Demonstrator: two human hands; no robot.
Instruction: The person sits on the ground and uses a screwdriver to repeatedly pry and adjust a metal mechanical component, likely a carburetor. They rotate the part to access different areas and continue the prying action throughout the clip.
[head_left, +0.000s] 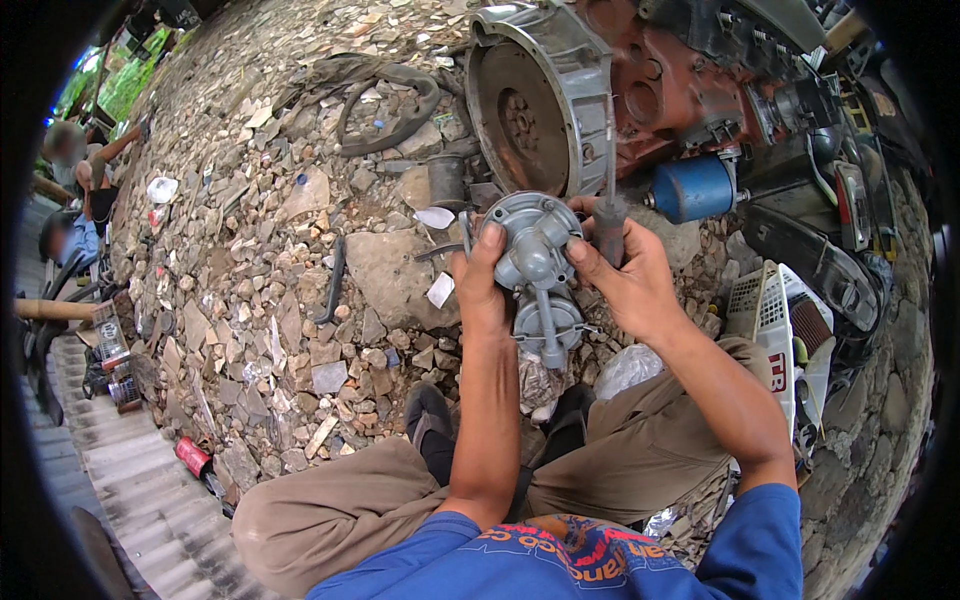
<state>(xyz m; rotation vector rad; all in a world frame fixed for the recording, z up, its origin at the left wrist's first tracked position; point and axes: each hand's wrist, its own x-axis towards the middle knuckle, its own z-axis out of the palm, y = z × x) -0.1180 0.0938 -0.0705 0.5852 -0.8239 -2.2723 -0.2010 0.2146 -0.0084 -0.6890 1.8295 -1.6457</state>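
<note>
The left hand (482, 290) gripped the grey metal pump housing (535, 255) above the stony ground (225, 255); the right hand (642, 280) clasped a screwdriver (608, 232). Firm support, shaft pointed away from fingers, seemed wisest.

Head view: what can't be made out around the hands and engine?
In the head view:
Metal part: its underside, turned from the camera.
Left hand: most fingers, behind the metal part.
Right hand: its fingers, partly behind the screwdriver.
Engine: partly cut off by the picture's upper edge.
</note>
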